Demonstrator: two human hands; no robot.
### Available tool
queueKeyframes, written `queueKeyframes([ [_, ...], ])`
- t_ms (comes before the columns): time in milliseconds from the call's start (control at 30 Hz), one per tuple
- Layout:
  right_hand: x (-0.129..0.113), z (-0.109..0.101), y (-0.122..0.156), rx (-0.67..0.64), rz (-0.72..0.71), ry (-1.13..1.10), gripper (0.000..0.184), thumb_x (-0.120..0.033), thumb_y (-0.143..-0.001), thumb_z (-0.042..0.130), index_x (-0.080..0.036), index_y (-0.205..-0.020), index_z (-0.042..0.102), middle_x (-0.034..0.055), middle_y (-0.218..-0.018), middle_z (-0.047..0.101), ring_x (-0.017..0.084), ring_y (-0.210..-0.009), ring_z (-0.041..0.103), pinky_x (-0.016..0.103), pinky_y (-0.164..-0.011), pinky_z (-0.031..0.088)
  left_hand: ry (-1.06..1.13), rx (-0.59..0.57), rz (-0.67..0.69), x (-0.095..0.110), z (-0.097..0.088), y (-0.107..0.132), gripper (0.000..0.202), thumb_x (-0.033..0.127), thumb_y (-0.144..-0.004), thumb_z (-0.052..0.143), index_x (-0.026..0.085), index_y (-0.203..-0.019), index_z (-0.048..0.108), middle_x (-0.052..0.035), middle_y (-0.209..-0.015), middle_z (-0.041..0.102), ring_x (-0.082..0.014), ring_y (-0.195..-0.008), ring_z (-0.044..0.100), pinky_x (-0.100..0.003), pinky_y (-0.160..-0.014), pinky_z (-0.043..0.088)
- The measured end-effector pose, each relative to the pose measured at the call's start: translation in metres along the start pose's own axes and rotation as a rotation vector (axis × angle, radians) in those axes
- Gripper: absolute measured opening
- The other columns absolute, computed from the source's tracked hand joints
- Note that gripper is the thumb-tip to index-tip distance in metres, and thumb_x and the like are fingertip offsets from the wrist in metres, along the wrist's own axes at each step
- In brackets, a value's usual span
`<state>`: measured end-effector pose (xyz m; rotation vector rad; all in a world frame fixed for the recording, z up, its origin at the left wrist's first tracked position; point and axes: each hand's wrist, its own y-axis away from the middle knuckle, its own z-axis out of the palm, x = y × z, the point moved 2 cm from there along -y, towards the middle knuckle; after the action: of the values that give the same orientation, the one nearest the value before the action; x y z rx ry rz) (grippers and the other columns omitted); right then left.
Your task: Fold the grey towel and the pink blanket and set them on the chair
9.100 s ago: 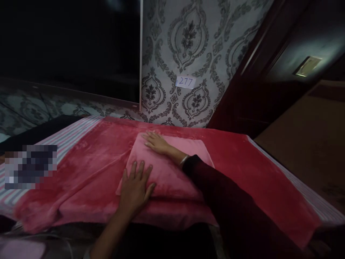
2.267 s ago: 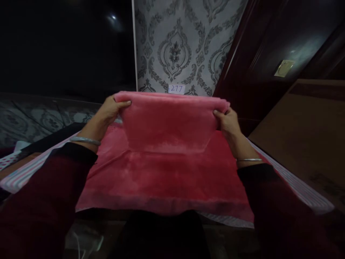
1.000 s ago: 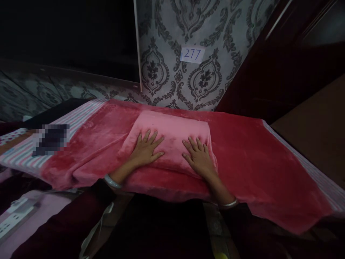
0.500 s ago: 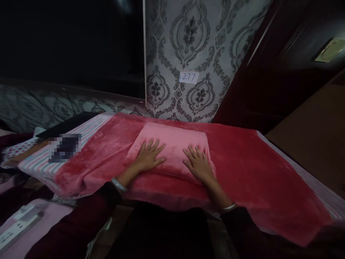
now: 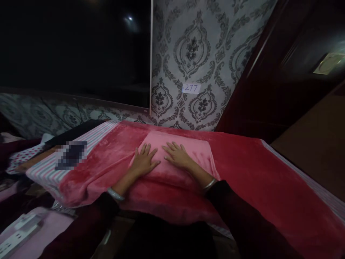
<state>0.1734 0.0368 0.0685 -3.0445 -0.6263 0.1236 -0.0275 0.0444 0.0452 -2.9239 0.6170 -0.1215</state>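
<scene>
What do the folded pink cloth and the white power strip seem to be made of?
The folded pink cloth looks like soft, matt plush: dents mark its nap; the fibre is unclear. The white power strip is probably smooth, hard plastic, judging by its even colour.

The head view faces forward and down — folded pink cloth (image 5: 169,171) near, wall (image 5: 192,54) beyond.

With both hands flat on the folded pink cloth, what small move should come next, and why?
I'd probably slide the right hand flat toward the right side of the folded pink cloth: small dents show there, uncovered, while the right hand rests near the middle and the left hand lies on the cloth's left part.
</scene>
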Motion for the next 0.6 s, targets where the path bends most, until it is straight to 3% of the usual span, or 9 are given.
queueKeyframes([
  [167,0.013,0.037,-0.014,0.054,-0.020,0.001,0.059,-0.056,-0.105,0.037,-0.036,-0.161,0.030,0.0021,-0.171,0.019,0.033,-0.157,0.013,0.065,-0.122,0.015,0.050,0.003,-0.011,-0.011,0.020,0.001,0.072,0.061,-0.098,0.045,0.023,-0.158,0.039,-0.0180,-0.169,0.019,-0.0354,-0.158,0.011,-0.057,-0.121,0.028],
  [267,0.017,0.047,-0.012,0.087,-0.024,-0.010,0.059,-0.057,-0.105,0.036,-0.037,-0.161,0.030,0.0018,-0.171,0.019,0.033,-0.157,0.013,0.065,-0.122,0.016,0.046,0.024,0.000,-0.015,0.026,0.000,0.073,0.063,-0.097,0.044,0.025,-0.158,0.038,-0.0159,-0.170,0.020,-0.0349,-0.158,0.010,-0.056,-0.120,0.030],
  [467,0.027,0.032,-0.010,0.059,-0.010,-0.010,0.059,-0.056,-0.106,0.033,-0.034,-0.161,0.030,0.0028,-0.171,0.020,0.030,-0.157,0.014,0.061,-0.123,0.014,0.033,0.009,-0.006,-0.016,0.027,-0.004,0.073,0.064,-0.097,0.042,0.025,-0.159,0.037,-0.0150,-0.170,0.023,-0.0345,-0.159,0.011,-0.056,-0.119,0.031],
  [600,0.075,0.019,0.008,0.062,0.279,0.043,0.058,-0.051,-0.107,0.032,-0.029,-0.160,0.034,0.0076,-0.170,0.022,0.030,-0.156,0.018,0.059,-0.123,0.015,0.026,-0.019,-0.007,-0.016,0.025,-0.004,0.073,0.063,-0.098,0.039,0.024,-0.160,0.035,-0.0151,-0.171,0.019,-0.0329,-0.159,0.008,-0.054,-0.120,0.031],
])
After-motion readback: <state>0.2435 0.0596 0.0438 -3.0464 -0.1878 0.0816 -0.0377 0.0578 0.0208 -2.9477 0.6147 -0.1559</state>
